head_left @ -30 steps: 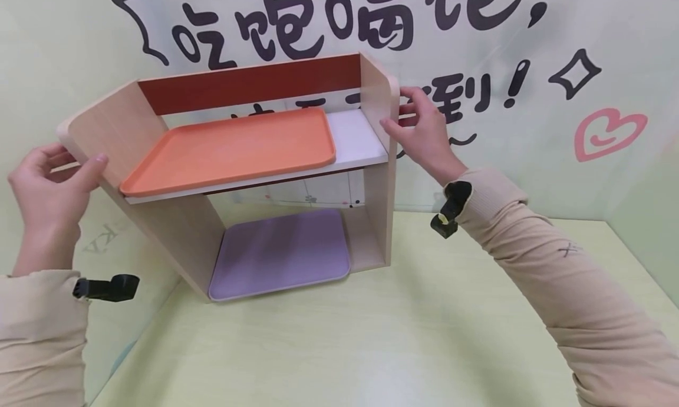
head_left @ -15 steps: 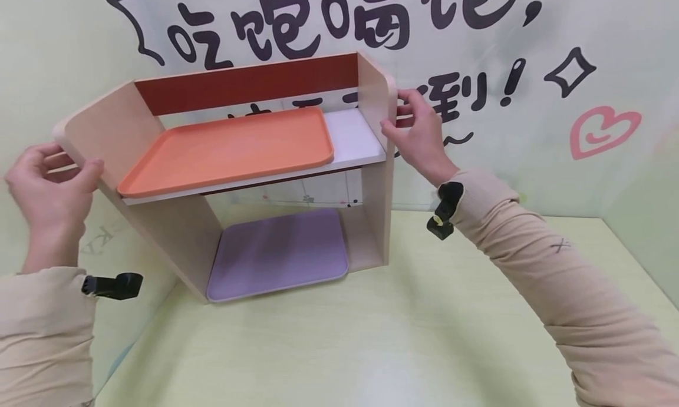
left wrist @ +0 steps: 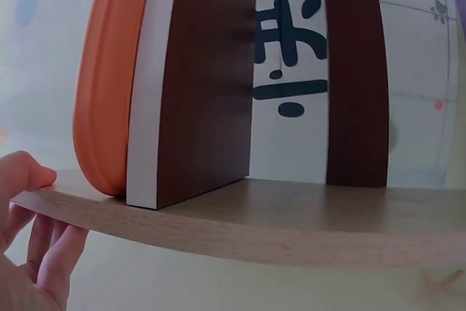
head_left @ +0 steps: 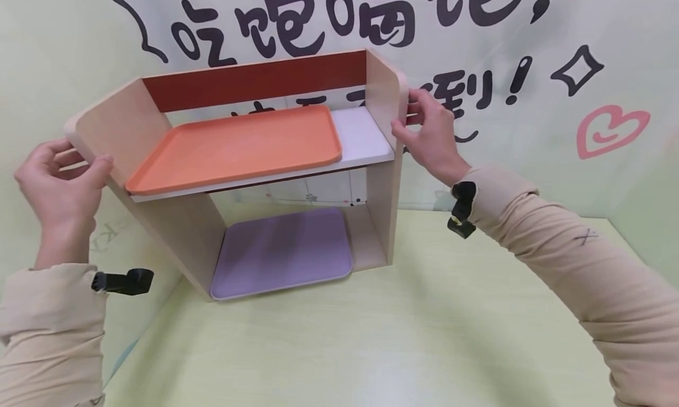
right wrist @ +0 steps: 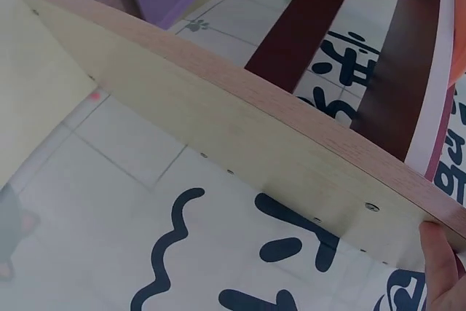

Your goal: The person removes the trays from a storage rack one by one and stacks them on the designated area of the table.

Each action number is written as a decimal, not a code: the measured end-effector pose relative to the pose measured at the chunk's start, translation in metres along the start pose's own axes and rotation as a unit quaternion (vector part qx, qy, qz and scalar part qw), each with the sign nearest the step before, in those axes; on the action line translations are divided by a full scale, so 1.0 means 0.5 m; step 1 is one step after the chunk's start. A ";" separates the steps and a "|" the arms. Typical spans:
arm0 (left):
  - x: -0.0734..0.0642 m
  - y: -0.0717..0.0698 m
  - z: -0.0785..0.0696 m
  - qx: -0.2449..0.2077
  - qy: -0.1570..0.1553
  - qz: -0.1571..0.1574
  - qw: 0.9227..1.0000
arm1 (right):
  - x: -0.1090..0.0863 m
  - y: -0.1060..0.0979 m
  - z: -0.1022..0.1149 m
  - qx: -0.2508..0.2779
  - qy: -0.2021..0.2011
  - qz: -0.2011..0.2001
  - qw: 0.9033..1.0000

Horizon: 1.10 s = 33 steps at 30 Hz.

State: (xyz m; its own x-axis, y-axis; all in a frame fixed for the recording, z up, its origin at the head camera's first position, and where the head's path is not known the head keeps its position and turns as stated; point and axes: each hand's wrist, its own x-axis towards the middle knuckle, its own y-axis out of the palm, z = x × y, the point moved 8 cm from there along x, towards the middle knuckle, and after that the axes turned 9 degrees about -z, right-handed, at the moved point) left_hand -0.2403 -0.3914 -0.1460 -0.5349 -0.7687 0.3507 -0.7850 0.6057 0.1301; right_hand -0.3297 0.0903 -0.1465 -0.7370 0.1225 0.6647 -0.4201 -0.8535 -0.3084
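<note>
In the head view, your left hand (head_left: 63, 189) had hold of the shelf unit's left panel (head_left: 114, 124), its grip closed to the panel's thickness, thumb on the inner face. Your right hand (head_left: 432, 133) held the right panel (head_left: 384, 95), thumb at the front edge and fingers outside. The shelf unit (head_left: 396, 212) stood on the table (head_left: 477, 324), before a wall with black lettering (head_left: 289, 21). An orange tray (head_left: 239, 151) lay on its white board (head_left: 363, 136), towards the left panel; a purple tray (head_left: 286, 254) lay on the bottom board (head_left: 366, 236).

In the left wrist view, your thumb and fingers were on opposite faces of the left panel, near the orange tray.

In the right wrist view, a fingertip touched the right panel near its edge; the frame cut off most of your hand.
</note>
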 end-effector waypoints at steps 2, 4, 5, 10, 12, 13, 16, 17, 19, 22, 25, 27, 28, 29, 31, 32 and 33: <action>-0.006 0.003 0.000 -0.011 -0.012 0.001 1.000 | 0.001 -0.004 -0.003 -0.001 -0.002 0.004 1.000; -0.012 0.006 -0.001 -0.014 -0.019 0.002 1.000 | 0.002 -0.011 -0.007 -0.006 -0.003 0.007 1.000; -0.015 0.008 -0.002 -0.014 -0.020 0.003 1.000 | 0.002 -0.015 -0.009 -0.008 -0.005 0.007 1.000; -0.033 0.021 -0.006 -0.007 -0.020 0.006 1.000 | 0.003 -0.040 -0.018 -0.018 -0.014 0.012 1.000; -0.041 0.027 -0.007 -0.009 -0.019 0.006 1.000 | 0.002 -0.051 -0.021 -0.019 -0.016 0.015 1.000; -0.045 0.030 -0.008 -0.009 -0.016 0.005 1.000 | 0.002 -0.057 -0.022 -0.018 -0.019 0.015 1.000; -0.058 0.044 -0.011 -0.015 -0.010 0.010 1.000 | 0.002 -0.078 -0.027 -0.021 -0.026 0.015 0.999; -0.063 0.050 -0.013 -0.015 -0.005 0.013 1.000 | 0.002 -0.086 -0.030 -0.023 -0.029 0.013 0.999; -0.073 0.062 -0.016 -0.015 0.004 0.019 1.000 | 0.002 -0.102 -0.036 -0.029 -0.034 0.010 0.999; -0.088 0.081 -0.017 -0.017 0.011 0.030 0.999 | -0.001 -0.124 -0.050 -0.035 -0.032 0.007 0.999; -0.102 0.098 -0.019 -0.036 0.014 0.038 0.999 | -0.002 -0.146 -0.065 -0.038 -0.024 0.007 0.999; -0.112 0.111 -0.021 -0.044 0.014 0.045 0.998 | -0.002 -0.162 -0.074 -0.038 -0.022 0.004 0.999; -0.117 0.119 -0.022 -0.042 0.016 0.049 0.998 | -0.002 -0.171 -0.079 -0.037 -0.021 0.001 0.999; -0.122 0.126 -0.022 -0.041 0.019 0.052 0.998 | -0.002 -0.179 -0.084 -0.038 -0.020 -0.001 0.999; -0.134 0.142 -0.023 -0.045 0.019 0.063 0.997 | -0.003 -0.197 -0.096 -0.039 -0.018 -0.006 0.999; -0.141 0.151 -0.024 -0.047 0.020 0.069 0.996 | -0.004 -0.206 -0.102 -0.042 -0.017 -0.009 0.999; -0.147 0.160 -0.024 -0.044 0.022 0.074 0.996 | -0.004 -0.215 -0.108 -0.045 -0.016 -0.013 0.999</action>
State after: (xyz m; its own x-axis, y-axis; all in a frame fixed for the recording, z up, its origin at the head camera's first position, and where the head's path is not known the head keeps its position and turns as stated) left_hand -0.2598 -0.2839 -0.1501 -0.6265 -0.6613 0.4125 -0.6671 0.7287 0.1551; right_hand -0.3116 0.2092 -0.1516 -0.7093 0.1265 0.6934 -0.4854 -0.8010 -0.3504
